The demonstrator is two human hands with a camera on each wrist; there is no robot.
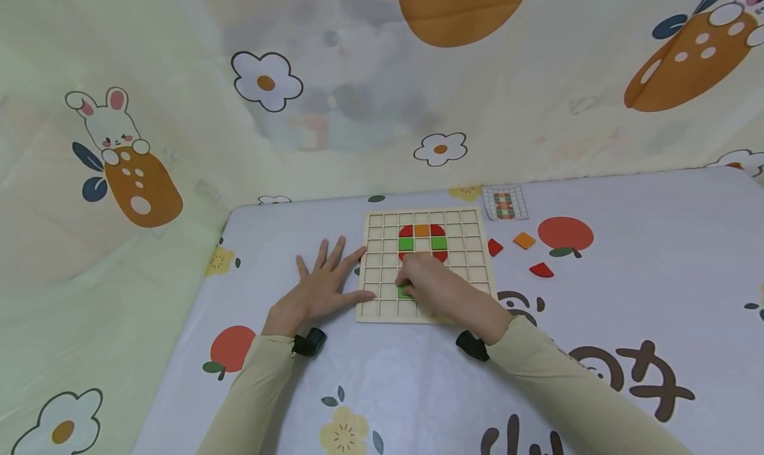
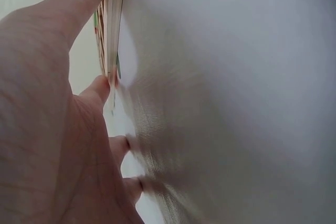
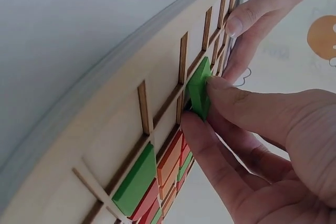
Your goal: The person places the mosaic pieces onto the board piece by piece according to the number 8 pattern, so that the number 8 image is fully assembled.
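A light wooden grid board [image 1: 382,312] lies on the table with red, orange and green tiles set in some cells. My right hand [image 1: 432,286] is over its lower middle, covering part of the pattern. In the right wrist view, thumb and index finger pinch a green square tile [image 3: 199,90], which sits tilted at one cell. Another green tile [image 3: 135,181] lies flat, with an orange tile [image 3: 169,165] beside it. My left hand [image 1: 319,286] is spread at the board's left side, its thumb and index finger touching the edge.
Right of the board lie two red quarter-round tiles [image 1: 542,270] [image 1: 495,247] and an orange square tile [image 1: 524,241]. A printed pattern card [image 1: 505,203] lies by the board's far right corner. A patterned cloth [image 1: 358,110] hangs behind the table.
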